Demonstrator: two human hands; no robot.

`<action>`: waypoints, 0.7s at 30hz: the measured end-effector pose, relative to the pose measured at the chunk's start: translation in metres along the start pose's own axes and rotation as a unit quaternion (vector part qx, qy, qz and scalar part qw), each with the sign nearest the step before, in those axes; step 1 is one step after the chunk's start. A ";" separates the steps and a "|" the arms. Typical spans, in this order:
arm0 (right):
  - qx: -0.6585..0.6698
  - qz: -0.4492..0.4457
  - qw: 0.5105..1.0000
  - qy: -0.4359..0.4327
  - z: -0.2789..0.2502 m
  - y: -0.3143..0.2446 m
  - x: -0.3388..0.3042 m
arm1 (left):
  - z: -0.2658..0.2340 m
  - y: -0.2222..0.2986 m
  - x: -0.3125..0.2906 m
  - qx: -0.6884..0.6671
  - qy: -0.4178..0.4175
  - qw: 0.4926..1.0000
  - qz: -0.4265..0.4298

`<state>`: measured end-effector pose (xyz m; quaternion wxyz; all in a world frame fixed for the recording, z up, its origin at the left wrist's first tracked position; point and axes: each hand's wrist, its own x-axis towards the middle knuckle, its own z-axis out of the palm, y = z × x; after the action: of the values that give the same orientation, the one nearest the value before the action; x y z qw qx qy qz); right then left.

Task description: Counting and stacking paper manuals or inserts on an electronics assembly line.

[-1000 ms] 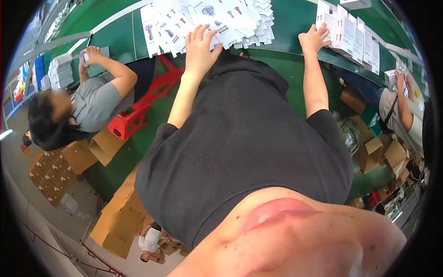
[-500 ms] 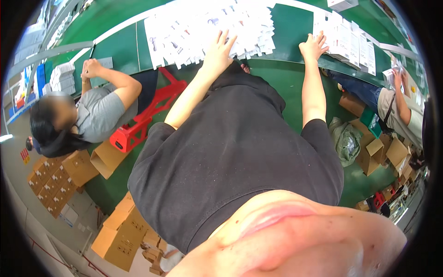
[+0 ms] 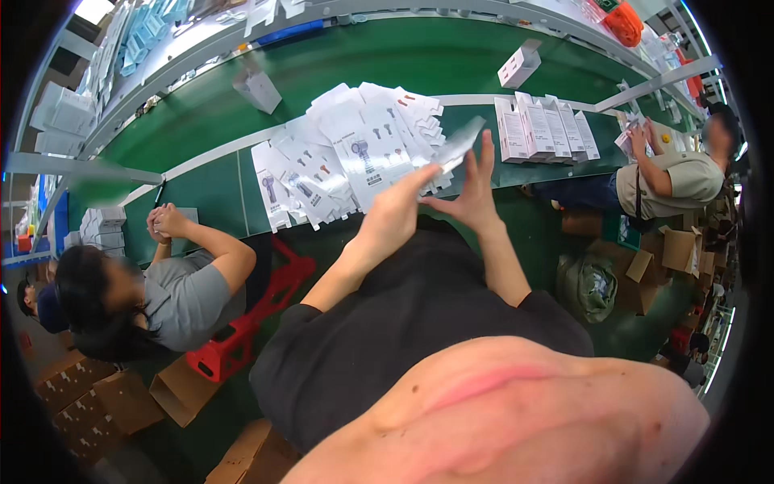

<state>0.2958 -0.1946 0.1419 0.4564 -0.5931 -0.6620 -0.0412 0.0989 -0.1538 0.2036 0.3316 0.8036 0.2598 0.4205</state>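
My left hand (image 3: 390,216) grips a flat white printed carton (image 3: 461,147) by its near end, holding it tilted above the work surface. My right hand (image 3: 474,195) is beside the carton with thumb and fingers spread. Whether its fingers touch the carton is hard to tell. In front of me, unfolded white cartons (image 3: 367,149) with pictures of a handheld device lie overlapped in a wide pile. To the right of the pile, several standing white boxes (image 3: 548,133) form a close row on the green table (image 3: 476,173).
Beyond the table runs a green belt (image 3: 379,56) carrying one white box (image 3: 258,90) at left and another white box (image 3: 518,66) at right. A person (image 3: 189,266) sits at my left near a red stool (image 3: 214,352). Another person (image 3: 665,177) works at my right.
My left hand has picked up a carton and raised it. My right hand has left the row of boxes and come in beside the carton. The view has tilted up, showing the belt.
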 end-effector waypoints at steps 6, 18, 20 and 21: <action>0.028 -0.074 0.988 -0.134 -0.021 -0.008 0.042 | -0.010 -0.008 0.002 -0.238 -0.091 0.952 -0.170; 0.266 0.124 0.907 -0.303 -0.032 0.015 0.039 | 0.024 -0.042 0.022 -0.495 -0.015 0.825 -0.271; 0.304 0.153 0.884 -0.320 -0.038 0.016 0.036 | 0.035 -0.033 0.029 -0.563 -0.019 0.769 -0.302; 0.279 0.107 0.907 -0.297 -0.041 0.018 0.036 | 0.039 -0.031 0.037 -0.541 -0.052 0.804 -0.241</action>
<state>0.3378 -0.1871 0.1808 0.3875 -0.4938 -0.6836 0.3724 0.1468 -0.1210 0.1821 0.8159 0.4262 0.1580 0.3573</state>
